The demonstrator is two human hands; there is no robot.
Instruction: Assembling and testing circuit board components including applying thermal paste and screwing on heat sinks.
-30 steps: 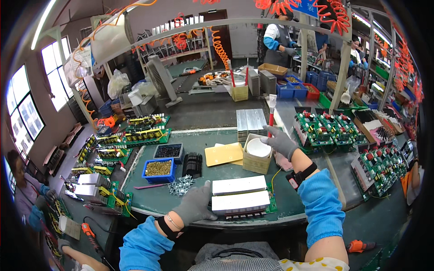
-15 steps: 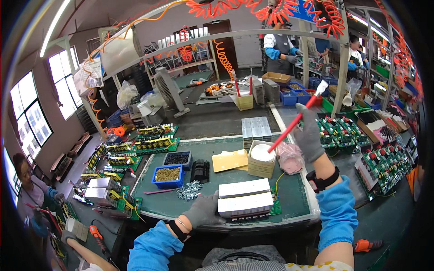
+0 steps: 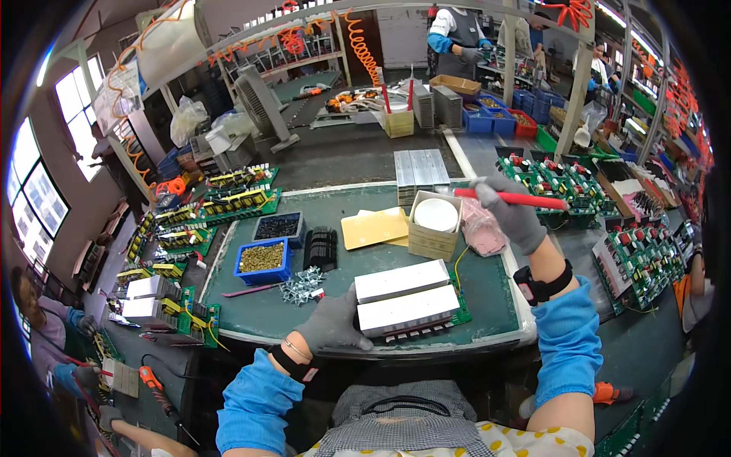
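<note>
A green circuit board (image 3: 461, 311) with two long silver heat sinks (image 3: 407, 307) lies near the front edge of the green work mat. My left hand (image 3: 333, 321), gloved in grey, grips the left end of this board assembly, thumb along its front and fingers behind. My right hand (image 3: 512, 213), also gloved, is closed round a red-handled brush (image 3: 533, 199). The brush lies nearly level, its pale tip pointing left above the back right corner of a small cardboard box. In that box (image 3: 434, 241) stands a round white tub (image 3: 437, 215).
Left of the box are yellow sheets (image 3: 373, 228), a blue bin (image 3: 263, 260) of brass-coloured screws and loose silver clips (image 3: 302, 287). Finished-looking boards (image 3: 164, 305) line the left; more boards (image 3: 640, 263) stand right. A co-worker (image 3: 49, 320) sits at far left.
My right hand has turned the brush from steeply raised to nearly level, its tip now leftward by the box. My left hand stays at the board. The whole view has shifted slightly.
</note>
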